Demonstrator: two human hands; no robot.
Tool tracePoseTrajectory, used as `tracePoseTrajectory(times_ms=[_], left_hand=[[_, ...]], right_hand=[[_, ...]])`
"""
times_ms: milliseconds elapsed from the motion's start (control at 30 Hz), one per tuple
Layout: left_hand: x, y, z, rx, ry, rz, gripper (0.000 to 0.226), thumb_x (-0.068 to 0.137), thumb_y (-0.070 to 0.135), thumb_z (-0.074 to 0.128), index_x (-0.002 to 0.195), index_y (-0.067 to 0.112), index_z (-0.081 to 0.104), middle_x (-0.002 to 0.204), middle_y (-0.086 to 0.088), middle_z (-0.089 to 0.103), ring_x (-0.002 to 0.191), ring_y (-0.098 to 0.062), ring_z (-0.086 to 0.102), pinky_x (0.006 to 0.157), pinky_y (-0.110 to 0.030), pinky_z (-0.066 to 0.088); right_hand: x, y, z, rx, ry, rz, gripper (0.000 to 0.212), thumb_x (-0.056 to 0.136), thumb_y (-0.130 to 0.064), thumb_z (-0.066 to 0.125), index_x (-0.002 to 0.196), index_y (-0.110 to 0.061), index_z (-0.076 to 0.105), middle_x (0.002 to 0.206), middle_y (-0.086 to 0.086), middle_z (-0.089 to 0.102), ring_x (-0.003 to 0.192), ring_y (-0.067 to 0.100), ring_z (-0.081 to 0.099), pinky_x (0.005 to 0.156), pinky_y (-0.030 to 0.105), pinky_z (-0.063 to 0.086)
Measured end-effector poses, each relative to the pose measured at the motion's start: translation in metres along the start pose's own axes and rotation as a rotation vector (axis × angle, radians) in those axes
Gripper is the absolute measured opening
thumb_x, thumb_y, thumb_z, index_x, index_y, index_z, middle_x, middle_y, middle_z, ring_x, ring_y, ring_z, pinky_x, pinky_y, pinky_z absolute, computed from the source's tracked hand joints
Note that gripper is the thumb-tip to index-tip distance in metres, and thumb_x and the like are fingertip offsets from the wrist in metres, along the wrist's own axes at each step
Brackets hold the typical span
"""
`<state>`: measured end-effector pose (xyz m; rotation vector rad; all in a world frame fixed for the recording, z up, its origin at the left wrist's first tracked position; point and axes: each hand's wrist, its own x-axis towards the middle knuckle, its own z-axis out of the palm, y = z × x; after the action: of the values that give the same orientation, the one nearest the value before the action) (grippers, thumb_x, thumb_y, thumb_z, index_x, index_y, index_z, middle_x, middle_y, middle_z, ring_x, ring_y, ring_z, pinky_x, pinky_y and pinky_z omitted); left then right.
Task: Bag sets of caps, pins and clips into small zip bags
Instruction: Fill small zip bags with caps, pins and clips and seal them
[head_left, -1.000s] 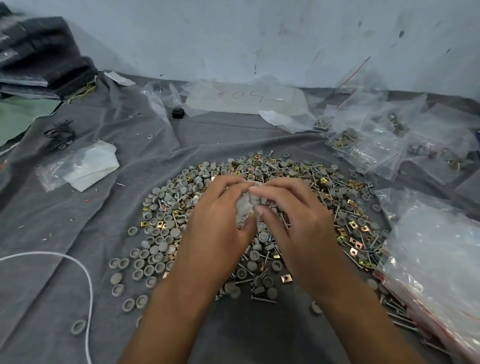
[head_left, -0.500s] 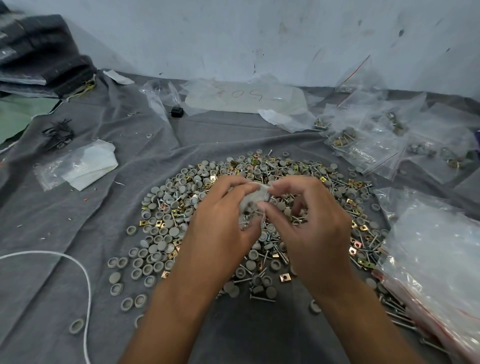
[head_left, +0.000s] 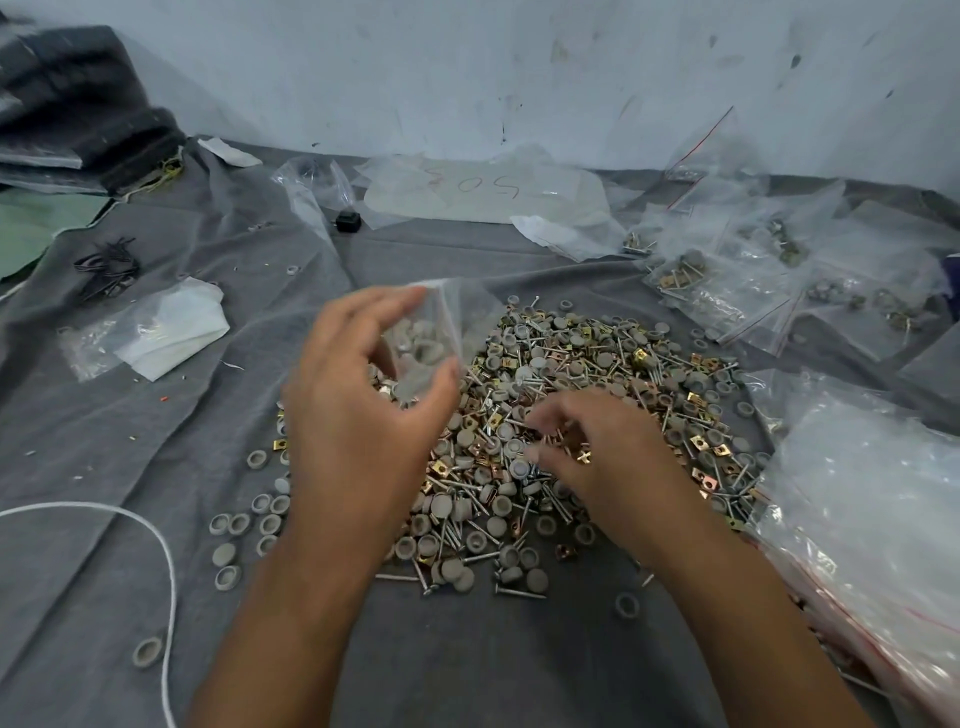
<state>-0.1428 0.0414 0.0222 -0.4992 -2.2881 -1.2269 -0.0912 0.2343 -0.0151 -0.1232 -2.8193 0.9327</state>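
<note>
Above the near-left edge of the pile (head_left: 587, 415) of caps, pins and clips, the small zip bag (head_left: 431, 338) hung in the left hand (head_left: 363, 410), pinched between thumb and fingers, grey caps already inside. The right hand (head_left: 587, 447) sat on the pile's middle, fingers curled, blurred; whether it grasped anything I cannot tell. The bag's mouth probably needed holding wide and close to the pile.

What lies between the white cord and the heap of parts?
In the head view, bare grey cloth and a few stray grey caps lie between the white cord and the heap.
</note>
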Motion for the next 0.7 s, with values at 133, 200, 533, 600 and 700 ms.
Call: tracePoseTrajectory(times_ms=[133,200,533,600,700], left_hand=[[-0.002,-0.001,0.001,0.138,-0.062,0.030,0.048,0.083,0.030,0.073,0.129,0.023,0.063,0.117,0.020,0.050,0.088,0.007,0.052,0.083,0.001,0.035],[-0.003,-0.003,0.004,0.178,-0.107,0.029,0.048,0.083,0.030,0.074,0.129,0.024,0.063,0.118,0.021,0.050,0.085,0.001,0.051,0.080,-0.001,0.038],[-0.010,-0.012,0.021,0.198,-0.339,0.039,0.050,0.083,0.032,0.074,0.131,0.029,0.060,0.116,0.024,0.050,0.088,0.012,0.046,0.077,-0.004,0.038],[-0.012,-0.012,0.021,0.179,-0.360,0.026,0.052,0.082,0.032,0.075,0.131,0.031,0.059,0.116,0.026,0.047,0.092,0.015,0.046,0.077,0.001,0.037],[-0.013,-0.012,0.022,0.172,-0.392,0.017,0.054,0.081,0.034,0.074,0.132,0.032,0.058,0.115,0.028,0.043,0.094,0.017,0.045,0.076,0.002,0.038]], right_hand=[[0.000,-0.001,0.010,-0.201,-0.255,0.014,0.038,0.090,-0.041,0.071,0.124,-0.050,0.057,0.135,-0.017,0.044,0.132,0.011,0.039,0.102,0.036,0.045],[0.001,-0.002,0.013,-0.263,-0.252,-0.029,0.034,0.090,-0.041,0.072,0.120,-0.049,0.058,0.128,-0.019,0.042,0.128,0.011,0.038,0.092,0.031,0.041],[-0.005,0.003,0.010,-0.177,-0.181,-0.034,0.016,0.092,-0.027,0.072,0.098,-0.037,0.061,0.118,-0.017,0.043,0.111,0.002,0.054,0.084,0.029,0.054],[-0.005,0.002,0.010,-0.185,-0.231,-0.037,0.021,0.089,-0.028,0.075,0.097,-0.040,0.059,0.117,-0.018,0.042,0.106,0.001,0.052,0.085,0.028,0.053],[-0.001,-0.001,0.011,-0.184,-0.262,-0.009,0.013,0.092,-0.025,0.072,0.098,-0.035,0.067,0.116,-0.014,0.045,0.102,0.009,0.054,0.086,0.032,0.052]])
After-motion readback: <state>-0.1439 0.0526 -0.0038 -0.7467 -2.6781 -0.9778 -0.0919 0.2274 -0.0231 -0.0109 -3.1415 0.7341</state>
